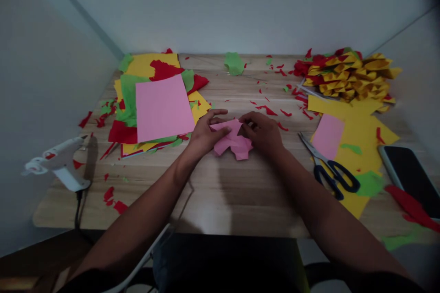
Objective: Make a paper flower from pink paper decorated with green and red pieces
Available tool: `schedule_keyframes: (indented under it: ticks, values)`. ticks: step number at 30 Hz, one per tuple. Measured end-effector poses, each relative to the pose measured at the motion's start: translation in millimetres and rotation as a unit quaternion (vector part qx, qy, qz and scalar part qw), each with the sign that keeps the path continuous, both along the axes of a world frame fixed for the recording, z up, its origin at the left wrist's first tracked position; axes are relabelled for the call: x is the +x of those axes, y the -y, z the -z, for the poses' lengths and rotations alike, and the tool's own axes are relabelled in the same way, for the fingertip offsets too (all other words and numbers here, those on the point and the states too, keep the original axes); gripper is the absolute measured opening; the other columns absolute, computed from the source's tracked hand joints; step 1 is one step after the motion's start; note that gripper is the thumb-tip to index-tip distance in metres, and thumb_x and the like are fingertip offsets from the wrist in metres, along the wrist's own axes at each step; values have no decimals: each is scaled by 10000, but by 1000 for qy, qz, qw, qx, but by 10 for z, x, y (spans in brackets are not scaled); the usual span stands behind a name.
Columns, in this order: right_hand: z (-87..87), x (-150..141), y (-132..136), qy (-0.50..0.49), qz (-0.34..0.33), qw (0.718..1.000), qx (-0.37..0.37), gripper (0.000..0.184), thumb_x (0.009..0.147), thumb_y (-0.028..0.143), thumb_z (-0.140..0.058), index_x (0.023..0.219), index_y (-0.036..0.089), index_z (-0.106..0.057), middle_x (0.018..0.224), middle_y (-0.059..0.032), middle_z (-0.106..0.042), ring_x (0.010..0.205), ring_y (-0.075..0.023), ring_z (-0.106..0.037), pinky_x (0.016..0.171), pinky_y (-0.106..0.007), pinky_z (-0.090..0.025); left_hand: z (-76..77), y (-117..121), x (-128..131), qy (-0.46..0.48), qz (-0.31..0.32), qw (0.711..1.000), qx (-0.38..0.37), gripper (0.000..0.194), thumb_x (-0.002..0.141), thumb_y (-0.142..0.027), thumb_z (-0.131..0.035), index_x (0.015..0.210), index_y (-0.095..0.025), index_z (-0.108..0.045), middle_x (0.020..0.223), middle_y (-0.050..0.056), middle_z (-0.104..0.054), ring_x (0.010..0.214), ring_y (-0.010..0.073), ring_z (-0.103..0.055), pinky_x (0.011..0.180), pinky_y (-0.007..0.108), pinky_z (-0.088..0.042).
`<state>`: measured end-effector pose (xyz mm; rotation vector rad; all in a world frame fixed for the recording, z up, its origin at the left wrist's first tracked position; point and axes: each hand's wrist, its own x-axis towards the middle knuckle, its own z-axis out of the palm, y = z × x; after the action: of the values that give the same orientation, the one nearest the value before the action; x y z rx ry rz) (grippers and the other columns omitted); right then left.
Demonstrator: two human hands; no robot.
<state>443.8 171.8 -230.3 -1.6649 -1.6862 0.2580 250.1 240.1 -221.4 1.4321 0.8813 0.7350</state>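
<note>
In both grips [205, 135] [264, 132] is creased pink paper [236, 139].

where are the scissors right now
In the head view, the scissors lie to the right of the right hand, partly on yellow paper, beside a small pink sheet and left of the phone.

Pink folded paper [233, 141] partly hidden: left hand [205, 135] covers left side, right hand [264, 134] the right. Phone [410, 176] and long red scrap [409, 202] cut off at right picture edge, white cable [147, 256] at bottom. Pink sheet [165, 110] hides middle of paper stack [128, 94]. Black cord [77, 210] lost in dark below counter [206, 192].
</note>
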Motion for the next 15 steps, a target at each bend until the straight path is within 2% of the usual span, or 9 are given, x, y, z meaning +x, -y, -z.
schedule_keyframes:
  ticks: [5, 9, 12, 15]
  values:
    - [-114, -78, 11, 127, -15, 992, 4, 145, 890, 194, -595, 955, 213, -723, 958, -69, -755, 939, -240, -642, 796, -337, -478, 10, -3, 35, -8, -38, 999, 20, 344, 711, -248, -781, 1021, -176, -654, 933, 55, -721, 861, 185, -686, 705, 286, -544]
    - [-166, -134, 27, 172, 20, 984, -33, 175, 916, 225, -560, 923, 204, -734, 932, -100, -729, 919, -256, -611, 758, -344, -453, 2, 16, 51, 14, -38, 999, 18, 293, 693, -280, -790, 928, -167, -655, 941, 54, -716, 861, 172, -668, 737, 283, -531]
    - [-141, -143, 30, 144, 29, 987, -68, 203, 919, 246, -539, 888, 205, -735, 905, -100, -719, 878, -250, -611, 726, -340, -445, -28, 32, 50, 4, -37, 999, 2, 304, 690, -294, -789, 930, -165, -656, 871, 39, -695, 776, 153, -637, 667, 258, -495]
    - [-82, -149, 18, 57, 24, 995, -78, 198, 897, 240, -541, 876, 221, -737, 880, -67, -734, 835, -223, -633, 744, -328, -458, -32, 27, 43, -6, -40, 999, -8, 347, 677, -284, -803, 969, -170, -653, 729, -6, -620, 635, 118, -561, 562, 224, -417]
